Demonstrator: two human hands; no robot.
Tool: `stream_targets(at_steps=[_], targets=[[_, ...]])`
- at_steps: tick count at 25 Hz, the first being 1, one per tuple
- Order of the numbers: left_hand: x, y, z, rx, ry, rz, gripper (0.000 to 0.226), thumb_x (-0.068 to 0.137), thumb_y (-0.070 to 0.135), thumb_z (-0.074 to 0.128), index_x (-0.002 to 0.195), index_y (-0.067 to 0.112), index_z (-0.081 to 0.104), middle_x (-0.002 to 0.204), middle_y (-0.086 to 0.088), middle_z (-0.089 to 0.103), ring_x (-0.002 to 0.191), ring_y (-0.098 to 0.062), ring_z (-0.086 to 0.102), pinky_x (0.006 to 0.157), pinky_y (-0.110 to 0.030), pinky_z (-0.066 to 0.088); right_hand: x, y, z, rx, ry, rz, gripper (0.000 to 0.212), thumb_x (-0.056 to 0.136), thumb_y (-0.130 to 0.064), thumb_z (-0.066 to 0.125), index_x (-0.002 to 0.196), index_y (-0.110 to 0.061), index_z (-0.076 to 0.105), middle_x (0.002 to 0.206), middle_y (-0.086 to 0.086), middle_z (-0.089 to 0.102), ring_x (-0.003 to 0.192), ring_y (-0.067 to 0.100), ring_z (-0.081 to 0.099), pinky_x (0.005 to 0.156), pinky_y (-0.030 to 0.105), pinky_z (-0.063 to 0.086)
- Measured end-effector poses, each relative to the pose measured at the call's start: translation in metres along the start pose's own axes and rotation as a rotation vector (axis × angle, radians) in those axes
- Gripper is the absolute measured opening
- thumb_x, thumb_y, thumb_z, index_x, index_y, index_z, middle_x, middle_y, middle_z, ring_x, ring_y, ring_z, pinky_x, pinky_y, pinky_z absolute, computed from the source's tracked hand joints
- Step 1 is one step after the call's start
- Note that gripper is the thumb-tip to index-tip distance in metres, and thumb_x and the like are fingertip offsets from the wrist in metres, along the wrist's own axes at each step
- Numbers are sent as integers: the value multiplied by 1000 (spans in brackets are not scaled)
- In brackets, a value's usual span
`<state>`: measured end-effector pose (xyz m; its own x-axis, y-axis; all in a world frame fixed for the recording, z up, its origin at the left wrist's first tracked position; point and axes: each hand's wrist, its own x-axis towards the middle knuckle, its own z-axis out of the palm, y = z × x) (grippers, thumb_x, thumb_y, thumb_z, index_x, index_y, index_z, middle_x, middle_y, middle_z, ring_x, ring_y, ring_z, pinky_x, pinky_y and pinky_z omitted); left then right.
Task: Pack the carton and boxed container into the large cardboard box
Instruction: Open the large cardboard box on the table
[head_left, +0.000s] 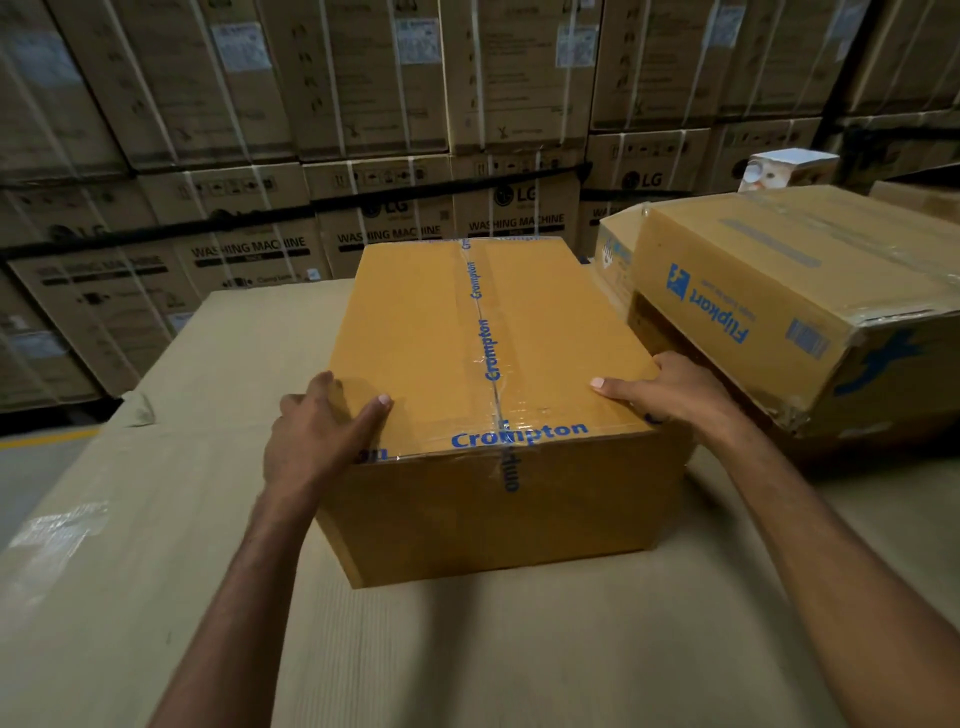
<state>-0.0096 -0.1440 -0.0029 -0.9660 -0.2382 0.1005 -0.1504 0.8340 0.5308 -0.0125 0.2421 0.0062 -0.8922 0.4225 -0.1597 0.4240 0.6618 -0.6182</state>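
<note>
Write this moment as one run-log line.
left hand: grips Crompton box near-left corner | right hand: grips near-right corner | box: taped shut

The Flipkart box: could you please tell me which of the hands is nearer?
Right. The right hand sits just beside the Flipkart box; the left hand grips the Crompton box, farther left.

Tape (491, 348) on the box (415, 332), along the top seam and across the near edge: "Crompton", blue, repeated. Right box (779, 249), side face: "Flipkart", blue, inverted. Stacked cartons (249, 254) behind: "LG", "WASHING MACHINE". Their white labels: illegible.
</note>
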Motion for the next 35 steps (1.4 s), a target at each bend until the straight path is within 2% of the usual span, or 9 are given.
stream_targets(at_steps=[3, 6, 12, 17, 22, 25, 28, 31, 35], targets=[[19, -25, -19, -28, -104, -156, 100, 76, 87, 52, 134, 6, 54, 131, -22, 59, 113, -40, 60, 90, -48, 53, -11, -15, 11, 124, -81, 24, 104, 71, -74, 79, 146, -9, 51, 148, 12, 56, 129, 31, 57, 97, 35, 47], [17, -31, -30, -329, -271, -212, 102, 64, 88, 67, 127, 8, 54, 120, -11, 65, 103, -30, 63, 84, -41, 54, -22, -36, 16, 212, -118, 38, 103, 73, -71, 80, 147, -6, 50, 149, 14, 54, 130, 32, 56, 93, 34, 43], [-3, -58, -54, -384, -81, -80, 92, 63, 85, 71, 123, 17, 56, 112, -4, 68, 99, -25, 65, 84, -46, 58, -55, -57, 17, 87, 121, -95, 66, 72, -76, 76, 107, -24, 55, 104, 1, 57, 86, 20, 53, 71, 34, 39], [-13, -80, -86, -361, 154, 85, 89, 73, 75, 72, 136, 15, 55, 123, -8, 68, 99, -25, 63, 74, -35, 49, -82, -73, 46, 174, 253, -209, 93, 57, -95, 66, 117, -24, 63, 107, -7, 67, 97, 21, 63, 79, 37, 50], [-19, -114, -117, -495, 334, 119, 93, 72, 76, 74, 147, 31, 43, 137, -5, 63, 117, -26, 64, 94, -48, 55, -123, -94, 71, 351, 407, -360, 87, 69, -83, 72, 133, -28, 54, 114, -6, 66, 103, 23, 65, 88, 43, 55], [-14, -122, -142, -610, 375, 80, 89, 76, 81, 62, 145, 29, 38, 142, -6, 59, 121, -28, 61, 98, -47, 50, -132, -117, 73, 451, 330, -434, 88, 66, -83, 73, 129, -31, 40, 120, -5, 60, 108, 24, 64, 96, 49, 55], [8, -115, -168, -682, 342, 105, 99, 70, 89, 62, 148, 34, 38, 144, 2, 57, 127, -24, 58, 107, -55, 46, -116, -167, 58, 511, 203, -387, 119, 60, -82, 80, 152, -23, 32, 147, 3, 55, 132, 30, 55, 109, 46, 46], [16, -117, -167, -715, 398, 146, 91, 71, 81, 71, 146, 40, 39, 139, 8, 58, 126, -20, 57, 108, -51, 46, -112, -190, 74, 521, 220, -420, 133, 57, -74, 87, 160, -22, 21, 156, 7, 46, 140, 32, 48, 113, 51, 44], [14, -139, -164, -830, 481, 131, 85, 78, 68, 76, 147, 33, 41, 136, 7, 58, 123, -15, 58, 105, -42, 48, -119, -188, 100, 569, 247, -454, 141, 47, -89, 81, 158, -28, 19, 163, 6, 38, 146, 30, 42, 116, 56, 41]])
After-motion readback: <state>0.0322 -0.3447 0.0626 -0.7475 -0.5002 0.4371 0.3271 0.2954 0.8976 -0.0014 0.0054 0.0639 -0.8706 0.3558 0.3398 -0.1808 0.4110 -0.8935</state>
